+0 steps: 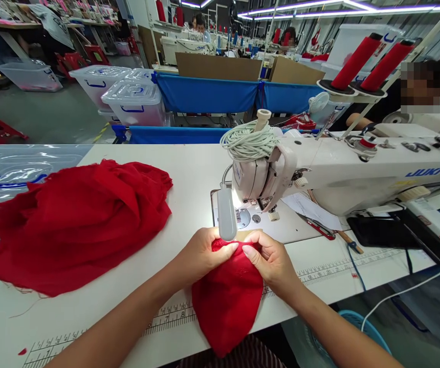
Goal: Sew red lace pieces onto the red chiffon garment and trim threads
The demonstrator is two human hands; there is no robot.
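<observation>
A small piece of red fabric (227, 301) hangs from both hands over the front edge of the table. My left hand (209, 255) pinches its upper edge between thumb and fingers. Close beside it, my right hand (268, 258) grips the same edge, the two thumbs nearly meeting. Just beyond the hands stands the head of a white sewing machine (258, 174), its needle area lit. A grey lamp (227, 213) hangs between the machine and my left hand and covers part of the fingertips.
A large heap of red fabric (85, 225) lies to the left. Printed rulers (174, 317) run along the table's front. Right of the needle are scissors (317, 227), a paper slip (312, 210) and a black phone-like slab (381, 232). Red thread cones (356, 61) stand behind; a co-worker sits at far right.
</observation>
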